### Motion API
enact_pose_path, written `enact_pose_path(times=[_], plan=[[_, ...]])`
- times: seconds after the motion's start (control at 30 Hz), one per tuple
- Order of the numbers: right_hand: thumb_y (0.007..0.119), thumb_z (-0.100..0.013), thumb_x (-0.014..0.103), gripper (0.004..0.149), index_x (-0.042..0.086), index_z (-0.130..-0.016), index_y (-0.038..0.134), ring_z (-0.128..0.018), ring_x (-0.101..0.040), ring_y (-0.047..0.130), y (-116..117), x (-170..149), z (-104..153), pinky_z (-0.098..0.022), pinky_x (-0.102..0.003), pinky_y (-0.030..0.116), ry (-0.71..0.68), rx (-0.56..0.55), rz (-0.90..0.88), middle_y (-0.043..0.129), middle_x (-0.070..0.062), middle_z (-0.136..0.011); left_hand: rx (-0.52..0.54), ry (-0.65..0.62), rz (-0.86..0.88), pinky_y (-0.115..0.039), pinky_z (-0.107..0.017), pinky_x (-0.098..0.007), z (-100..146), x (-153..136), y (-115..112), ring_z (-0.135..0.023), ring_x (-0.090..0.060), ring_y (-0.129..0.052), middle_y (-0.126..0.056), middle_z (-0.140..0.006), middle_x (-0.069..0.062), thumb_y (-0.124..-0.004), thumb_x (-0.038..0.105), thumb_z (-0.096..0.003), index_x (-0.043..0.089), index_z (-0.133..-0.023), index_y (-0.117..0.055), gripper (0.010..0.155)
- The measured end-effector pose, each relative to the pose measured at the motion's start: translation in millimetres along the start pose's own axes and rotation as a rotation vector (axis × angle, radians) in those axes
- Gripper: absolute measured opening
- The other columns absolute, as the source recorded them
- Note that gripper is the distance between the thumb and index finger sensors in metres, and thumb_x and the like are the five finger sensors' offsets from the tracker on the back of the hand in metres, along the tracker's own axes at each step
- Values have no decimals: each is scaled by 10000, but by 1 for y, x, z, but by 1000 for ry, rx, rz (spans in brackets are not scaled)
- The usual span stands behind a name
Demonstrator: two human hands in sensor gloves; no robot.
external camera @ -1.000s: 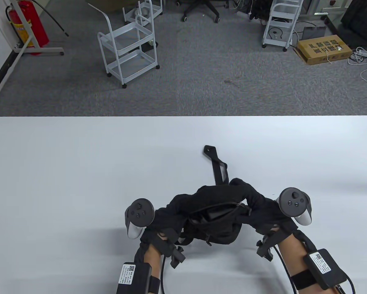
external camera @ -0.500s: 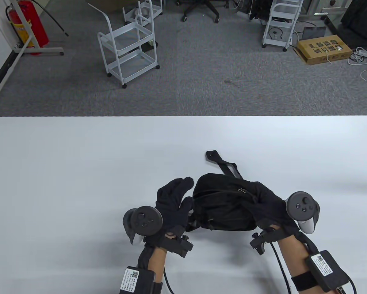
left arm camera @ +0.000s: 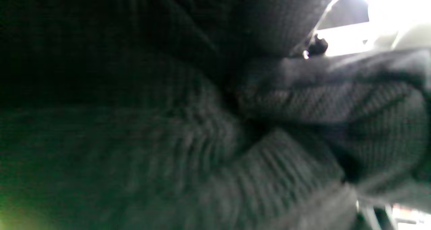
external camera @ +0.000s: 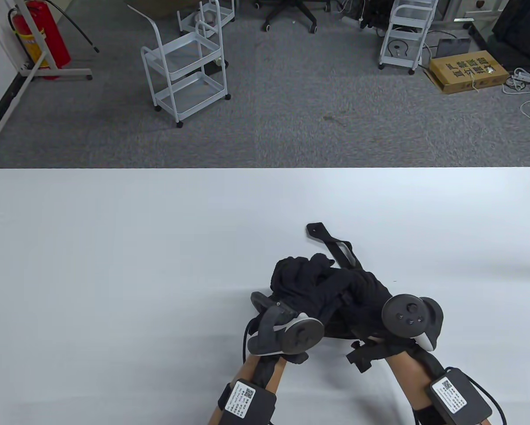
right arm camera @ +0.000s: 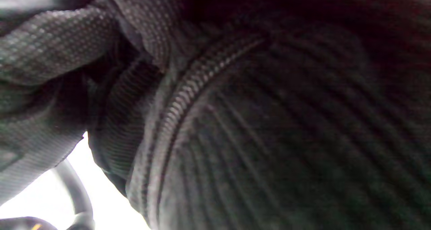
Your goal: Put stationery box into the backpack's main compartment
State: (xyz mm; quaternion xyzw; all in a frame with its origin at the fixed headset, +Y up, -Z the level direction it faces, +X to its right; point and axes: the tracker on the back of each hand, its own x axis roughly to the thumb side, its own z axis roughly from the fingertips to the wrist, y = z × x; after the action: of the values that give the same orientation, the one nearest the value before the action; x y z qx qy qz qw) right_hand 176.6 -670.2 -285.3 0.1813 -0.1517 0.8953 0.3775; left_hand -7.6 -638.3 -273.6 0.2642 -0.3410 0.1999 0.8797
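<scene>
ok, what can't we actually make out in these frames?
- Stationery box: not visible in any view, so in or out cannot be told.
- Backpack opening: table view, both gloved hands lie over it.
- Left hand grip: left wrist view is only dark, blurred fabric.
- Right hand fingers: right wrist view shows just a zipper up close.

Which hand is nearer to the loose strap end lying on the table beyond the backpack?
Right. The right hand lies on the backpack just below the strap end; the left hand lies on the backpack's left part, a little farther away.
</scene>
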Motion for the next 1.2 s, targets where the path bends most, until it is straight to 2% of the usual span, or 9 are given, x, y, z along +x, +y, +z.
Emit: enact_pose_path(times=[0.07,0.13,0.23,0.37,0.73,1.2], plan=[[823,-526,352,498,132,-950,682,-875,-427,785,4,1,1,-703,-680,572,-9,9,35,755,-107,-890,-24,39,109,-460,-650,-704,4,-10,4,-872,-483,-469,-536,-1071,-178,-762,364,-504,309,-888,-826,393],[817,-528,354,499,132,-953,678,-874,-425,786,6,2,1,-703,-678,573,-14,9,56,753,-107,-891,45,67,178,-528,-638,-687,8,-18,11,-848,-452,-565,-646,-1023,-148,-767,340,-493,277,-858,-855,381],[798,-537,350,493,133,-960,669,-872,-428,783,7,4,2,-704,-680,568,-29,15,60,746,-113,-894,122,104,178,-656,-601,-631,13,-25,20,-776,-388,-713,-783,-931,-98,-755,327,-495,229,-855,-859,387],[775,-547,348,489,131,-968,655,-864,-429,780,9,8,4,-705,-677,566,-45,19,71,737,-115,-896,171,121,166,-714,-564,-605,14,-26,28,-720,-363,-775,-833,-877,-115,-760,330,-494,214,-843,-881,387],[757,-554,355,485,136,-972,647,-858,-424,779,-1,3,3,-702,-673,570,-19,-4,-21,731,-114,-895,255,265,298,-728,-536,-607,22,-46,43,-681,-370,-788,-854,-812,-163,-750,319,-508,149,-838,-881,394],[742,-557,363,474,161,-978,661,-888,-428,763,-12,-11,-1,-711,-677,562,6,14,-222,728,-109,-915,268,425,512,-721,-532,-615,34,-77,41,-684,-383,-780,-846,-817,-176,-738,322,-525,135,-843,-875,393]])
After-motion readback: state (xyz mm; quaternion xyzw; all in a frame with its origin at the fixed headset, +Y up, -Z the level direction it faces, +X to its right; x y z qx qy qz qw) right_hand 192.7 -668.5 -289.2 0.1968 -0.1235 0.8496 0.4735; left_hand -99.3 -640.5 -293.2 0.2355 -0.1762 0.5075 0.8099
